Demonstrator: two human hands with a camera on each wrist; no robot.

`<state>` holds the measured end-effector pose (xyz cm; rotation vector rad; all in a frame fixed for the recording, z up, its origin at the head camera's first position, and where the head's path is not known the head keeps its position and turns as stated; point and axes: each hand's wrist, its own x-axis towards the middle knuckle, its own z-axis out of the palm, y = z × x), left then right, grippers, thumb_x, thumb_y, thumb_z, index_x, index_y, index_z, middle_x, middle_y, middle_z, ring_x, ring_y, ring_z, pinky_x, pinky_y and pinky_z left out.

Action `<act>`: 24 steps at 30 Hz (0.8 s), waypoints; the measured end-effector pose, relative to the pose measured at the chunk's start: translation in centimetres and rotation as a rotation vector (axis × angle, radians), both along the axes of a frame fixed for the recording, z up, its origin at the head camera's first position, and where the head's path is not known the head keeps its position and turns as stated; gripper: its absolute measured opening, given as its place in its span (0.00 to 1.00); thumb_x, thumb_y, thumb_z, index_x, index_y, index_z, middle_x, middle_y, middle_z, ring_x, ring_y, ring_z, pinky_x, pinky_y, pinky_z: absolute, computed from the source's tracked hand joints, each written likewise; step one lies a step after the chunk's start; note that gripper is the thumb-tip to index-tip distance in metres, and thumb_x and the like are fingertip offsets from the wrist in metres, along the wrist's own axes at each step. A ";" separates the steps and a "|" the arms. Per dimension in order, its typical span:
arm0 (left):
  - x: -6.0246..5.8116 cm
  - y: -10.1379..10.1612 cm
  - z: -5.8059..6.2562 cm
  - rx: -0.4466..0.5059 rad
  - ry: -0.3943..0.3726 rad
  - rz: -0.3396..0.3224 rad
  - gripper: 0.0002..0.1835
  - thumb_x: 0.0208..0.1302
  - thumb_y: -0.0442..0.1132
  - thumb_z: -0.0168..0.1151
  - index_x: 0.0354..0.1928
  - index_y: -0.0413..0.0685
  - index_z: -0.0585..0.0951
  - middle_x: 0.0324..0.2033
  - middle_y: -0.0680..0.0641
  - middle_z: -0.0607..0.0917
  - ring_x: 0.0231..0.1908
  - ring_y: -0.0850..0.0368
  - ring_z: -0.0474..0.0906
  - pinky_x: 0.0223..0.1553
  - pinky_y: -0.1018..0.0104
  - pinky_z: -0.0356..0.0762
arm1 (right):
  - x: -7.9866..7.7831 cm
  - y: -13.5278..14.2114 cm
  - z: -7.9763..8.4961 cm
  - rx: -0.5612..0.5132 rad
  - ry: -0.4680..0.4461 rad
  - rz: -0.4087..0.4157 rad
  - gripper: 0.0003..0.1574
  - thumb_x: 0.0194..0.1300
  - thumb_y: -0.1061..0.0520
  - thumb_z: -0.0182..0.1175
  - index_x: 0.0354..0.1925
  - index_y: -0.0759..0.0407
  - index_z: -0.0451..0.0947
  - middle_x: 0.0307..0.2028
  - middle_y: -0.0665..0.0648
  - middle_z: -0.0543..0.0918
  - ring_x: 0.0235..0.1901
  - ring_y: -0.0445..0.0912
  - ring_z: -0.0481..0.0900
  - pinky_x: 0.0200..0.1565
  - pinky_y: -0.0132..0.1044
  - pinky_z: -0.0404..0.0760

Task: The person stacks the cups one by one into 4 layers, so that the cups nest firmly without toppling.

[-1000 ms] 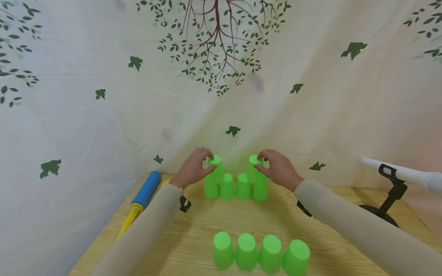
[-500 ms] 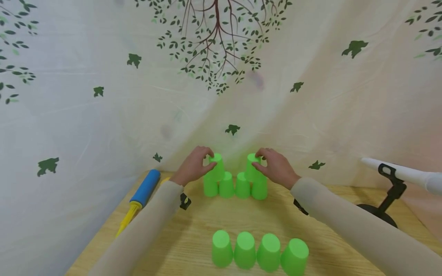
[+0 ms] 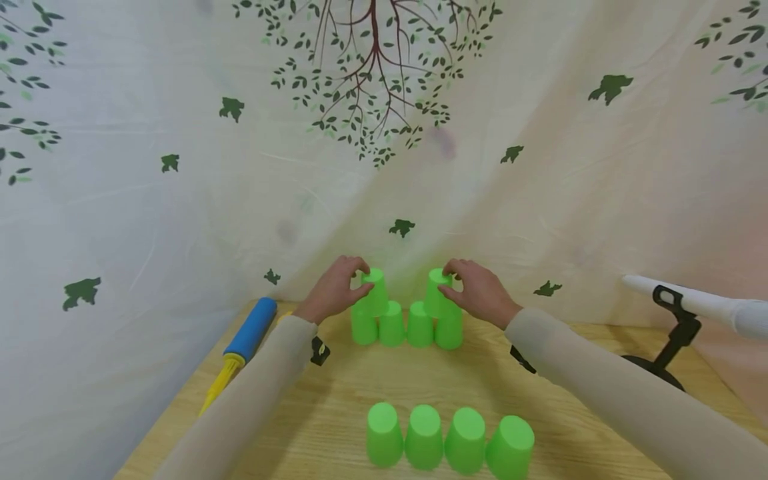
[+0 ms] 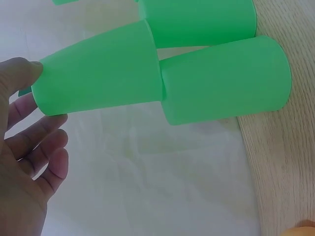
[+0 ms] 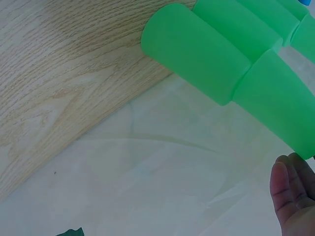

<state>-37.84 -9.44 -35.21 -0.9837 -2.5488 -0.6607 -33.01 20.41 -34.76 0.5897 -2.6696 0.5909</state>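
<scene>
In the head view a row of several upside-down green cups [image 3: 392, 325] stands at the far side of the table. My left hand [image 3: 333, 291] pinches an upper green cup [image 3: 377, 295] near its base, thumb on the near side. Its rim sits over the two left cups of the row, and in the left wrist view the same cup [image 4: 101, 73] meets the lower cup [image 4: 226, 81]. My right hand [image 3: 482, 291] pinches another upper cup [image 3: 437, 297] over the two right cups. In the right wrist view that cup [image 5: 278, 101] touches the one below it.
Nearer me, several more upside-down green cups [image 3: 425, 437] stand side by side on the wooden table [image 3: 336, 413]. A blue and yellow hand pump [image 3: 252, 330] lies at left. A white tube on a black stand [image 3: 675, 340] is at right. A patterned cloth [image 3: 300, 200] hangs behind.
The right hand has shifted its upper cup slightly left, from above the outermost cup to across the two right cups. The left hand's cup has moved slightly right relative to the row.
</scene>
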 end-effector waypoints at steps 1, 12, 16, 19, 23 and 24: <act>0.0 0.0 0.0 -0.001 -0.003 -0.002 0.13 0.63 0.41 0.63 0.45 0.43 0.76 0.42 0.46 0.77 0.42 0.46 0.72 0.43 0.59 0.72 | 0.0 0.0 0.0 0.001 -0.001 -0.002 0.18 0.63 0.50 0.62 0.47 0.59 0.74 0.44 0.58 0.79 0.44 0.55 0.77 0.43 0.48 0.76; 0.2 -0.1 0.3 -0.016 -0.029 0.004 0.13 0.64 0.42 0.62 0.46 0.43 0.76 0.42 0.46 0.77 0.43 0.46 0.72 0.44 0.58 0.72 | 0.3 0.3 -0.1 -0.007 -0.015 0.032 0.20 0.63 0.51 0.62 0.50 0.59 0.73 0.46 0.57 0.78 0.46 0.56 0.77 0.45 0.49 0.76; 0.2 -0.2 0.3 -0.015 -0.019 0.009 0.14 0.64 0.42 0.62 0.47 0.43 0.75 0.42 0.46 0.77 0.43 0.45 0.73 0.44 0.58 0.72 | 0.4 0.5 -0.2 -0.014 -0.013 0.044 0.21 0.63 0.51 0.62 0.51 0.59 0.72 0.48 0.59 0.78 0.47 0.56 0.77 0.46 0.50 0.75; 0.4 -0.5 0.4 -0.006 -0.011 0.020 0.15 0.63 0.43 0.63 0.47 0.43 0.75 0.43 0.45 0.77 0.44 0.46 0.72 0.44 0.58 0.72 | 0.8 0.9 -0.1 -0.023 -0.010 0.046 0.23 0.63 0.51 0.62 0.52 0.59 0.72 0.49 0.60 0.77 0.48 0.56 0.76 0.46 0.51 0.75; 1.1 -1.0 0.6 0.006 0.021 0.021 0.16 0.62 0.43 0.63 0.48 0.42 0.75 0.45 0.45 0.76 0.45 0.49 0.70 0.46 0.57 0.72 | 1.8 1.8 -0.2 0.000 0.036 0.059 0.24 0.62 0.52 0.63 0.53 0.60 0.72 0.49 0.59 0.77 0.48 0.55 0.76 0.46 0.51 0.75; 1.3 -1.2 0.6 0.006 0.036 0.018 0.16 0.62 0.43 0.64 0.48 0.42 0.75 0.45 0.45 0.76 0.45 0.50 0.70 0.46 0.58 0.72 | 2.2 2.0 -0.3 0.014 0.059 0.067 0.24 0.61 0.52 0.64 0.52 0.60 0.72 0.48 0.59 0.77 0.48 0.54 0.76 0.46 0.51 0.75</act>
